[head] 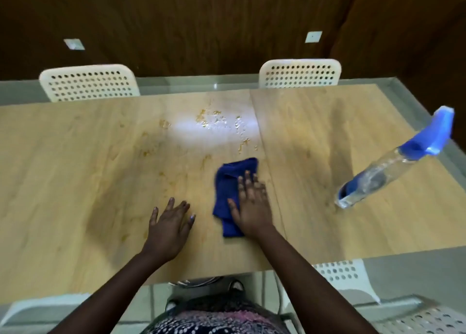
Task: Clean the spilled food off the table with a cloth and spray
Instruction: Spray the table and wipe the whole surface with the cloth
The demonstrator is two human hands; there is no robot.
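Observation:
A folded blue cloth [228, 182] lies on the wooden table [75, 157] near its middle. My right hand [252, 202] presses flat on the cloth with straight fingers. My left hand [169, 228] rests flat on the bare table to the left of the cloth, holding nothing. Orange-yellow food bits and wet smears [219, 122] are scattered beyond the cloth, toward the far side. A clear spray bottle with a blue trigger head [393, 162] stands on the table at the right, apart from both hands.
Two white perforated chairs [90, 83] [300, 72] stand at the table's far side and another [345, 278] at the near right. A glass rim [416, 104] borders the wooden top. A dark wooden wall is behind.

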